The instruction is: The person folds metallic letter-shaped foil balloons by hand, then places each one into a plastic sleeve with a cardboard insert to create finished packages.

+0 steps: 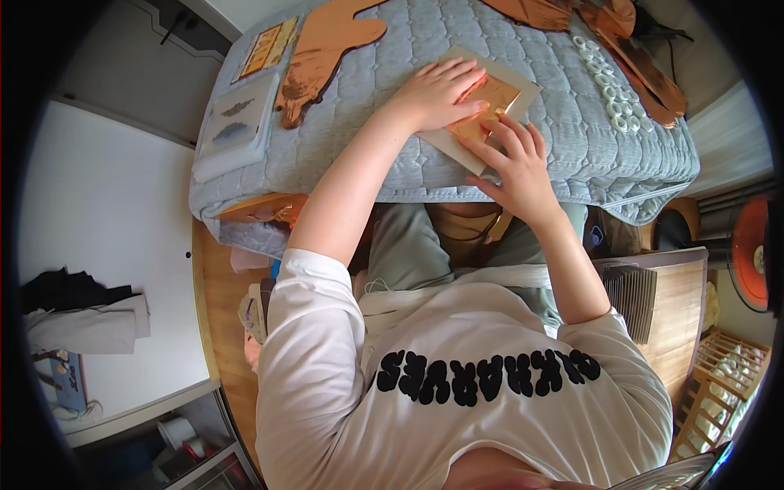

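A shiny copper-coloured foil sheet (502,91) lies on a grey-beige board (445,145), set at a slant on a grey quilted bed cover (359,122). My left hand (445,94) rests flat across the foil's left side, its fingers stretched out and the thumb pointing right. Close by on the right, my right hand (520,167) has bent, spread fingers, with some fingertips touching the foil. Its thumb is near the board's close corner. Part of the foil is hidden under both hands.
Flat copper-coloured foil shapes (327,49) lie at the far left and right. Left are a clear packet (237,122) with grey prints and an orange-patterned card (265,51). Several white rings (616,90) sit right. An orange-and-black fan (747,253) stands at the right.
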The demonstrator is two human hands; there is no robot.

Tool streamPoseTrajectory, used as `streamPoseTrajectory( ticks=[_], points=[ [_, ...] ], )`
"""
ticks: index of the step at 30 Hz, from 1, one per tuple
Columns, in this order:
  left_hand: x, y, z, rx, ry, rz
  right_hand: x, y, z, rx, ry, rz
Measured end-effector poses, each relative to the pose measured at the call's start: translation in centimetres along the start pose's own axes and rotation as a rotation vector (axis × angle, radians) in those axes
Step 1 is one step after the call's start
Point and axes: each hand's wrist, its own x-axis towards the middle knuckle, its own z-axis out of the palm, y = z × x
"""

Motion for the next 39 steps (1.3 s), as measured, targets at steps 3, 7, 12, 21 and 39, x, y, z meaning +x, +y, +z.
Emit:
streamPoseTrajectory(
  ticks=[3,7,12,21,39],
  points=[
    [0.1,-0.4,0.6,-0.005,0.041,0.009,-0.7,0.3,0.8,0.009,0.018,0.003],
    [0.1,-0.3,0.8,0.027,0.019,0.012,-1.4,0.8,1.6,0.008,0.043,0.01],
    [0.4,-0.3,0.9,-0.016,0.023,0.007,-4.2,-2.5,4.3,0.184,0.441,-0.089],
    [-0.3,-0.5,0.9,-0.01,0.039,-0.015,-4.7,-10.9,19.3,0.61,-0.433,-0.053],
    [0.2,0.5,0.4,-0.034,0.021,-0.022,-3.5,-9.1,29.2,0.616,-0.12,0.281]
  ],
)
